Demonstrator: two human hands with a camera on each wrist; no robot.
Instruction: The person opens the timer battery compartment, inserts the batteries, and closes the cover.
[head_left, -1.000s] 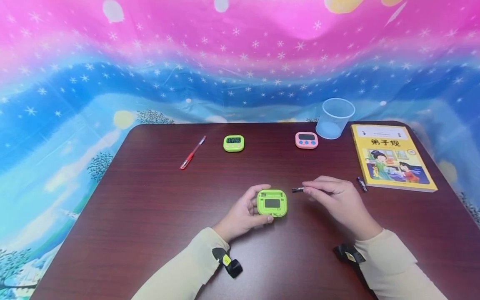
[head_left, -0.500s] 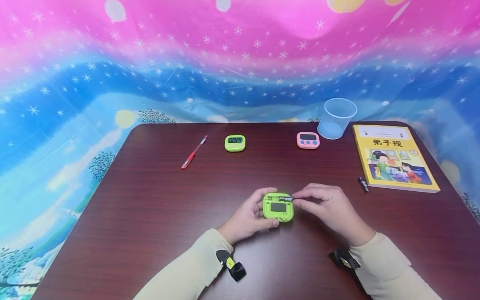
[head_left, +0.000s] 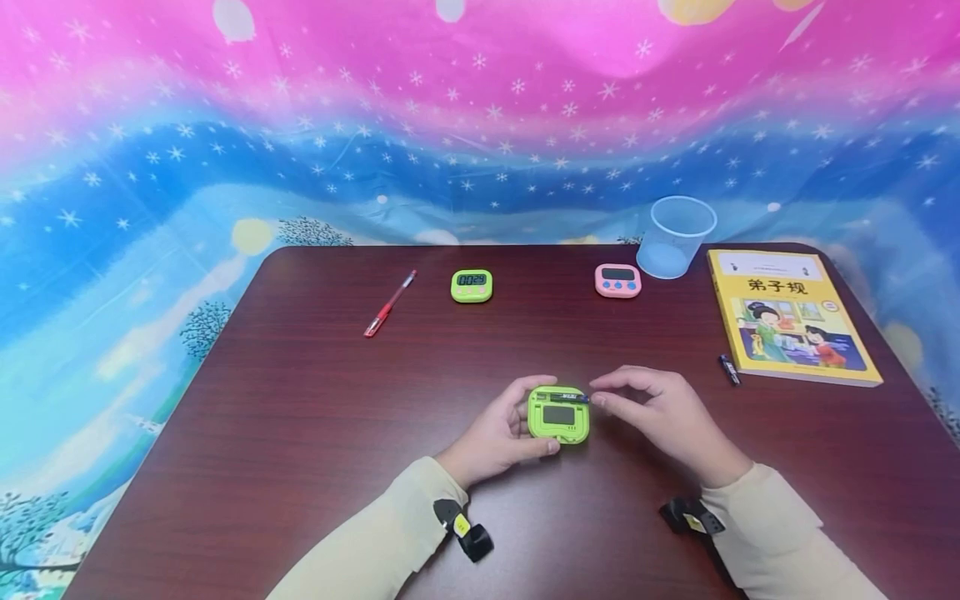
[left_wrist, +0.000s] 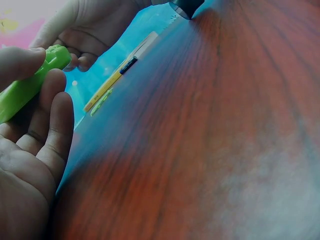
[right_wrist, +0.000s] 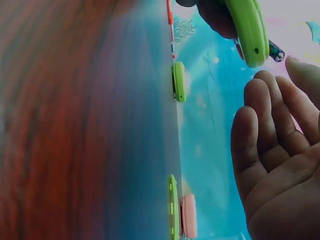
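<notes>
My left hand [head_left: 498, 429] grips a green digital timer [head_left: 558, 433], its back turned up and the battery compartment uncovered. A small dark battery [head_left: 570, 397] lies along the top slot of that compartment. Its outer end [right_wrist: 276, 52] sticks out past the timer's edge in the right wrist view. Just right of this end is my right hand [head_left: 660, 417], thumb and forefinger apart with nothing between them. The left wrist view shows the thumb on one face of the green timer [left_wrist: 25, 92] and fingers beneath it.
A second battery [head_left: 729, 370] lies beside a yellow book [head_left: 795, 317]. Farther back are a clear cup [head_left: 667, 250], a pink timer [head_left: 618, 281], another green timer [head_left: 472, 286] and a red pen [head_left: 390, 304]. A thin notched green piece [right_wrist: 173, 207] shows in the right wrist view.
My right hand has brought the battery leftward into the timer's compartment and let it go, its fingers drawing slightly apart. The left hand with the timer has shifted slightly right.
</notes>
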